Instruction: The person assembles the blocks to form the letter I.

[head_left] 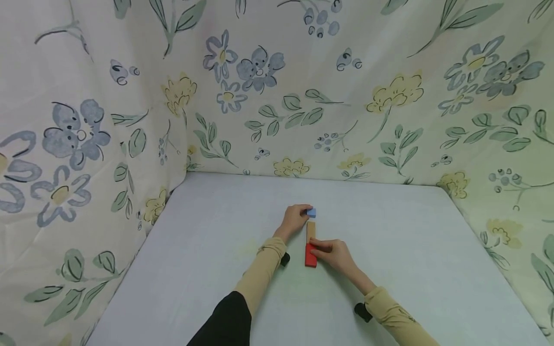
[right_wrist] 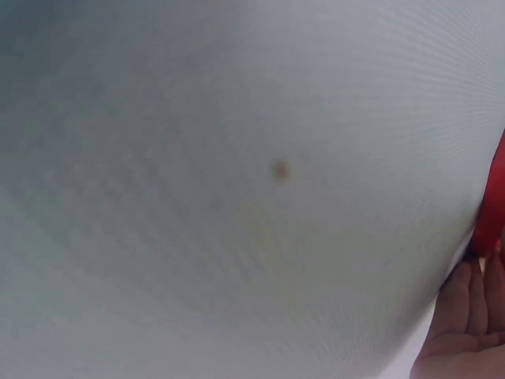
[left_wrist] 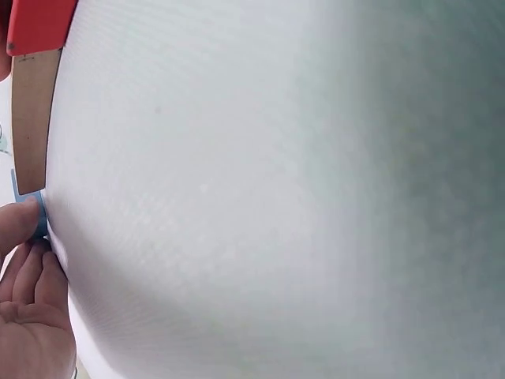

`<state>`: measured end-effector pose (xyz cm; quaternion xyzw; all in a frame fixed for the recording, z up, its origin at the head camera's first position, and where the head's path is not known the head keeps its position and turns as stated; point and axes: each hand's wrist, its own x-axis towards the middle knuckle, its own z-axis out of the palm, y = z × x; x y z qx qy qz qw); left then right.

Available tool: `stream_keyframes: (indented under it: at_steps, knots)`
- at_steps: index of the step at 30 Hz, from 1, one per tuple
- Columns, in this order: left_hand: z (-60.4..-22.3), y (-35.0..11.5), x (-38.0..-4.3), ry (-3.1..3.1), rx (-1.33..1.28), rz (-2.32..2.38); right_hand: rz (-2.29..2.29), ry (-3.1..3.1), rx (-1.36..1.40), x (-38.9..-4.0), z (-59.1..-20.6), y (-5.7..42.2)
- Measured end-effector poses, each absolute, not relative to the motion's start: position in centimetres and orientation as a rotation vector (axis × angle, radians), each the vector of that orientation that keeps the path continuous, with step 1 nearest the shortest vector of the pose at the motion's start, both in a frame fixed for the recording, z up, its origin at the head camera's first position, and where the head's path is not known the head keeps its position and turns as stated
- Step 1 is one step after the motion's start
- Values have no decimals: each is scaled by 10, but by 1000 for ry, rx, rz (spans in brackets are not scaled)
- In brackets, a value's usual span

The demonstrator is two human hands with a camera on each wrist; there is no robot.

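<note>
A red block (head_left: 310,260), a plain wooden block (head_left: 310,231) and a blue block (head_left: 311,213) stand in a line on the white table, red nearest. In the head view a narrow gap parts the blue block from the wooden one; red meets wood end to end. My left hand (head_left: 294,220) pinches the blue block between thumb and fingers at the far end. From the right side, my right hand (head_left: 335,254) grips the red block near its joint with the wood. At the right wrist view's edge, the fingers (right_wrist: 473,300) touch the red block (right_wrist: 492,205).
The white tabletop (head_left: 207,240) spreads around the blocks. A flower-patterned curtain (head_left: 277,144) hangs along the back and both sides. Small black devices sit at the left wrist (head_left: 284,259) and right wrist (head_left: 362,312).
</note>
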<state>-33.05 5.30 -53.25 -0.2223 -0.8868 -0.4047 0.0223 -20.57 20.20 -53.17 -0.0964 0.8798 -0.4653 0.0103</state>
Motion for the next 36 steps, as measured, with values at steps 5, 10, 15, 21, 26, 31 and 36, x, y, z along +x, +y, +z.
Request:
stream_keyframes:
  at_steps: [5,10,15,21,26,31,36]
  knots:
    - [-531,50,-328,-2779,-672,-1261,-1435,2758,-296,-206,-533,200]
    - [-532,42,-327,-2791,-664,-1301,-1441,2752,-310,-207,-534,198]
    - [-533,36,-328,-2778,-626,-1389,-1434,2764,-330,-210,-534,198]
    - [-531,30,-326,-2797,-673,-1389,-1426,2786,-332,-215,-533,201]
    - [-530,23,-319,-2821,-718,-1476,-1425,2784,-336,-217,-533,204]
    - [-528,18,-311,-2861,-739,-1557,-1428,2785,-320,-215,-534,206]
    - [-522,10,-309,-2850,-710,-1567,-1475,2798,-341,-214,-534,207]
